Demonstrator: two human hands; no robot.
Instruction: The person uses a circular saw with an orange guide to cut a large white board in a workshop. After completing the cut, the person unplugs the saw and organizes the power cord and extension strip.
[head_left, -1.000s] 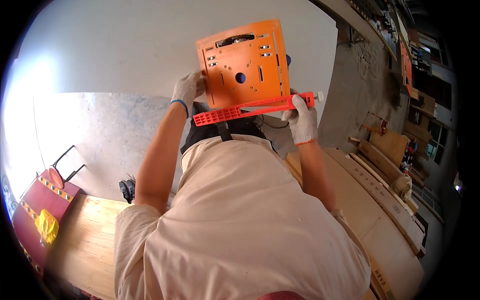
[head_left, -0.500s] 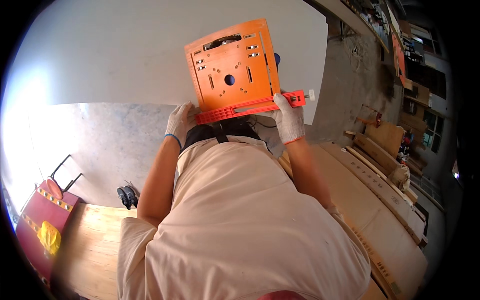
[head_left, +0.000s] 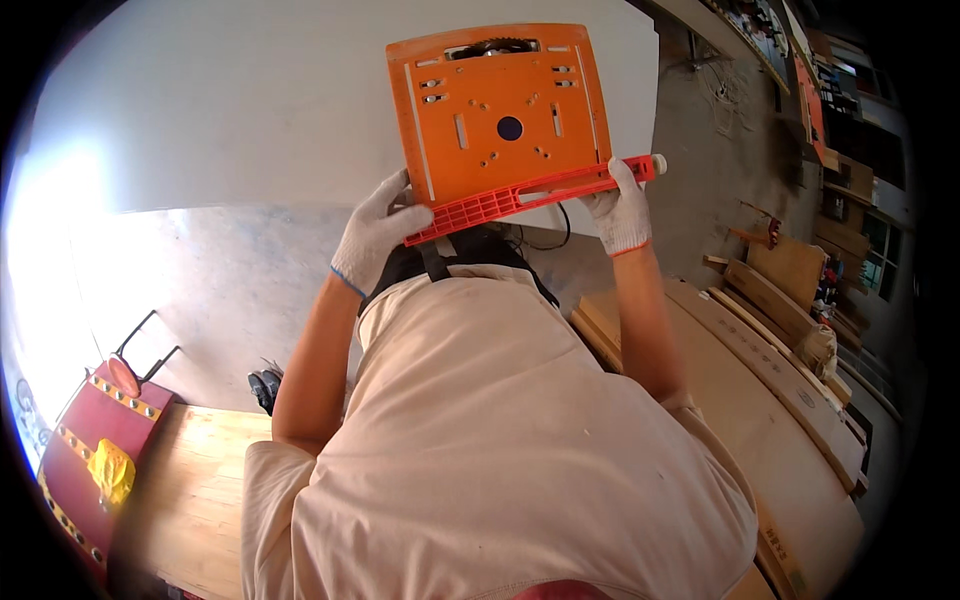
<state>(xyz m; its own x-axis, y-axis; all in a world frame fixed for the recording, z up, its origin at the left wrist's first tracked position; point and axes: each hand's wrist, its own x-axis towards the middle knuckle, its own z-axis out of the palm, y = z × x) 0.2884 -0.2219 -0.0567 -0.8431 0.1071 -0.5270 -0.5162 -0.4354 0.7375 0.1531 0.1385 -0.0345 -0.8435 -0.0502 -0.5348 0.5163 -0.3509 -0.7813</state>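
Note:
An orange saw base plate (head_left: 475, 160), with a toothed blade (head_left: 495, 46) showing in its upper slot, is tilted up in front of me over a pale work surface (head_left: 230, 130). Across its lower edge lies a red plastic guide bar (head_left: 475, 208) with a white knob (head_left: 658, 165) at the right end. My gloved left hand (head_left: 375, 230) is closed at the bar's left end, thumb on the bar and fingers by the plate's corner. My gloved right hand (head_left: 620, 210) grips the bar near the knob, its thumb on top. Some fingers of both are hidden behind.
Stacked boards and cardboard (head_left: 760, 420) lie to my right, with a cluttered bench (head_left: 750, 45) beyond. At lower left are a maroon panel (head_left: 90, 420) with a yellow bag (head_left: 112, 470) on it, a wooden surface (head_left: 190, 490) and dark shoes (head_left: 264, 388).
The plate, bar and both hands have moved up and right in view since half a second ago. My left thumb has come over onto the red bar's left end.

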